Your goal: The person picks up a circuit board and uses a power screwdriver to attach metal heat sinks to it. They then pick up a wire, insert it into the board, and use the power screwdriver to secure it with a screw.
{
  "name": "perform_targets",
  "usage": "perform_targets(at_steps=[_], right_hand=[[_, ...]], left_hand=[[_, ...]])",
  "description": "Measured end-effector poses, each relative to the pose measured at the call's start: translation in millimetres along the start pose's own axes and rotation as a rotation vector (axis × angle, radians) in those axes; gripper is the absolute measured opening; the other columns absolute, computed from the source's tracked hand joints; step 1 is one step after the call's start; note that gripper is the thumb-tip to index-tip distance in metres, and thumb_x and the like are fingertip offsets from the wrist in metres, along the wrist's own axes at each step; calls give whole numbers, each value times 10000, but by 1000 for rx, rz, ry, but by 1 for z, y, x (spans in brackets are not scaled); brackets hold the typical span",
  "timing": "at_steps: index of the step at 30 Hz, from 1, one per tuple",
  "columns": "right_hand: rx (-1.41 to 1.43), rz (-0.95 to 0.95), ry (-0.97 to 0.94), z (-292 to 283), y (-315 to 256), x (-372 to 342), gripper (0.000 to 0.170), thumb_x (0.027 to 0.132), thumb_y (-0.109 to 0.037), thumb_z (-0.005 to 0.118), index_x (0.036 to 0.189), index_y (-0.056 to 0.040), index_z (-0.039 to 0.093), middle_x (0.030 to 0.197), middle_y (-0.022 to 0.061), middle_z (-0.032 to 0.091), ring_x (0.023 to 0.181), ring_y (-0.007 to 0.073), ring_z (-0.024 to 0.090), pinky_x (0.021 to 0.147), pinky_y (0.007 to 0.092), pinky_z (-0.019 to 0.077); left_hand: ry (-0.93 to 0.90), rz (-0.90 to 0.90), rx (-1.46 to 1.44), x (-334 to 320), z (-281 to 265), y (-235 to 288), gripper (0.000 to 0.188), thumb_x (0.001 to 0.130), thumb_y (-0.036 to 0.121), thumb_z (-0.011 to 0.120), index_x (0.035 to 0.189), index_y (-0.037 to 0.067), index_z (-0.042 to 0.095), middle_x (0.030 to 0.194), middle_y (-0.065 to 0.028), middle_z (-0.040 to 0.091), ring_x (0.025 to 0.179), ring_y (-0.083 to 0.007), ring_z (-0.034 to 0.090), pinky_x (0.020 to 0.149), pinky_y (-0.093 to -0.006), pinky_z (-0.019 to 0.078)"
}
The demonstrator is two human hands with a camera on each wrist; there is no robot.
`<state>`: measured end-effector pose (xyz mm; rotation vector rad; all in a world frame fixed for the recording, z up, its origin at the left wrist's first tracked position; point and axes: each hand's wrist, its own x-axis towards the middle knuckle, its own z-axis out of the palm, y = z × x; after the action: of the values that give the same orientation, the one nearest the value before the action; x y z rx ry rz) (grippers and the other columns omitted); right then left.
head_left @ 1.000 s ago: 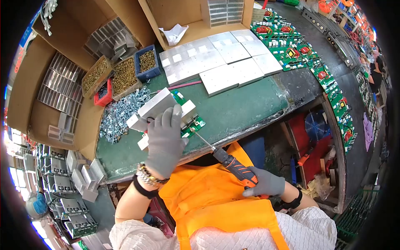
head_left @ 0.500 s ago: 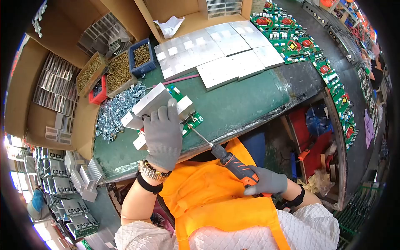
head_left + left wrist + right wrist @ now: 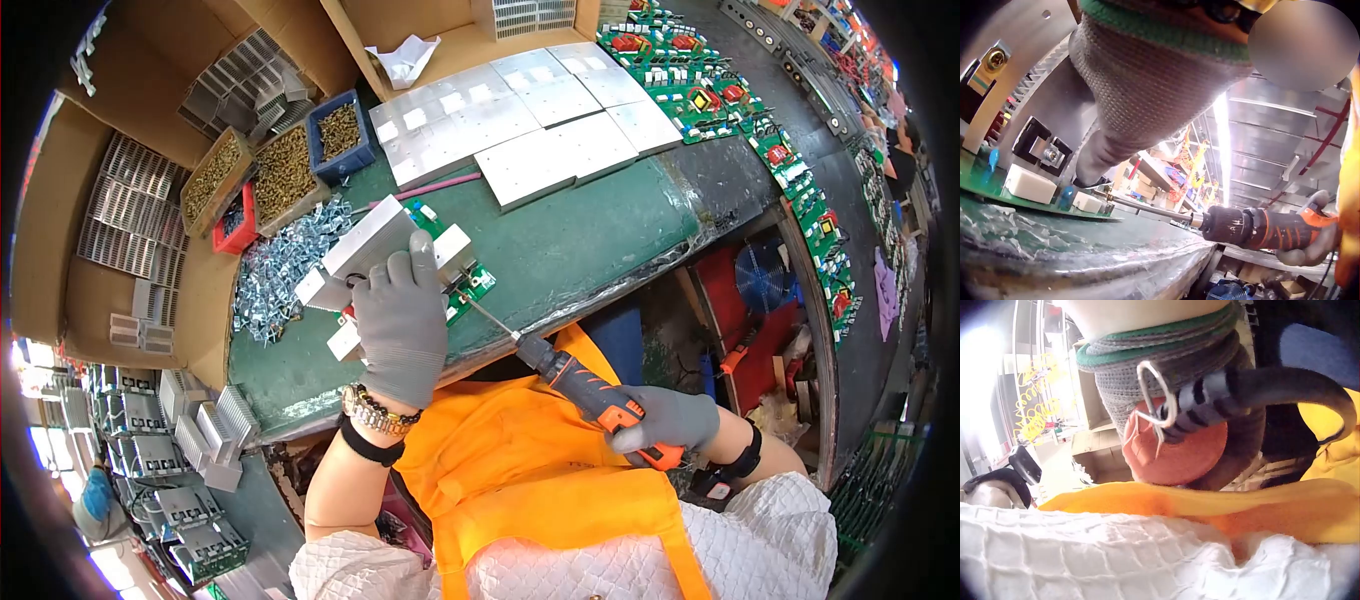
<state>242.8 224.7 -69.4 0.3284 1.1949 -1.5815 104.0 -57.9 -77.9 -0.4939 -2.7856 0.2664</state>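
Observation:
A green circuit board [image 3: 483,281] carrying upright aluminium heat sinks [image 3: 370,242] lies near the bench's front edge. My gloved left hand [image 3: 402,325] grips this assembly from the near side, and its fingers partly hide it. In my gloved right hand [image 3: 672,418] is an orange and black electric screwdriver [image 3: 588,388]. Its long bit slants to the board's near edge. The left wrist view shows the bit tip close to the left hand's fingertips, by a white component [image 3: 1088,202]. From the right wrist, the screwdriver's orange rear end [image 3: 1194,453] and cable show.
Left of the board lie a heap of metal clips [image 3: 285,265] and bins of brass screws [image 3: 285,178]. Flat aluminium plates [image 3: 555,165] cover the bench behind. Finished-looking green boards [image 3: 705,105] line the right side. Cardboard boxes [image 3: 50,220] hold finned heat sinks at the left.
The right hand and screwdriver have shifted slightly right, with the bit tip still at the board. The left hand keeps its grip on the assembly.

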Motion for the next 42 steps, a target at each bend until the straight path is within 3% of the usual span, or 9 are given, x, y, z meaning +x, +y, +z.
perform_targets(at_steps=[1,5,7,11,13,14,17,24,42], right_hand=[[17,26,-16,2,-3,-2,577,724,-235,748,1190,-41,470,805,36,551,620,119,555,569,252,482],[200,10,-85,13,-12,-12,529,773,-277,744,1169,-63,465,755,38,546,576,129,553,524,262,474],[465,69,-158,19,-16,-16,538,782,-269,729,1199,-60,460,781,48,555,573,133,551,526,272,474],[476,54,-177,22,-14,-13,547,779,-237,735,1212,-54,457,817,54,559,560,136,545,532,284,480],[111,59,-36,17,-1,-1,633,750,-245,778,1244,-32,443,867,60,568,608,136,558,574,291,496],[110,64,-34,17,6,4,633,750,-245,778,1244,-32,443,867,60,568,608,136,558,574,291,496],[-298,-103,236,14,26,23,786,677,-316,845,1268,-6,432,920,61,581,751,128,583,670,272,503],[-429,-107,299,12,30,40,771,672,-309,840,1267,-12,450,958,70,598,808,137,588,731,273,502],[-246,-141,183,18,33,42,742,700,-311,825,1265,-4,454,951,57,586,811,119,566,746,261,496]], left_hand=[[-58,-24,-13,0,-1,1,669,730,244,738,1300,39,454,1030,-88,551,939,-264,579,814,-400,445],[-78,-27,-9,0,-3,0,706,732,251,738,1334,41,435,1029,-87,550,942,-261,578,814,-397,443],[-62,-13,-3,0,-3,0,701,731,256,740,1326,38,441,1031,-86,548,943,-260,577,817,-395,442],[-78,-21,-14,0,-6,0,707,726,261,745,1323,34,443,1037,-88,543,946,-261,574,818,-396,441],[-75,-6,-32,-1,-6,-1,732,717,265,751,1334,28,436,1045,-91,539,962,-260,567,830,-396,436],[-77,-9,-35,-1,-6,-1,732,717,265,751,1334,28,436,1045,-91,539,962,-260,567,830,-396,436],[-140,-23,-43,0,-6,0,767,711,266,755,1356,25,417,1051,-91,537,976,-259,561,845,-396,431],[-89,-31,-53,0,-7,1,751,694,246,762,1341,59,429,1028,-86,540,953,-265,561,837,-402,429],[6,-8,-105,-2,-2,0,724,696,222,751,1327,65,433,1021,-102,536,923,-296,549,815,-423,442]])
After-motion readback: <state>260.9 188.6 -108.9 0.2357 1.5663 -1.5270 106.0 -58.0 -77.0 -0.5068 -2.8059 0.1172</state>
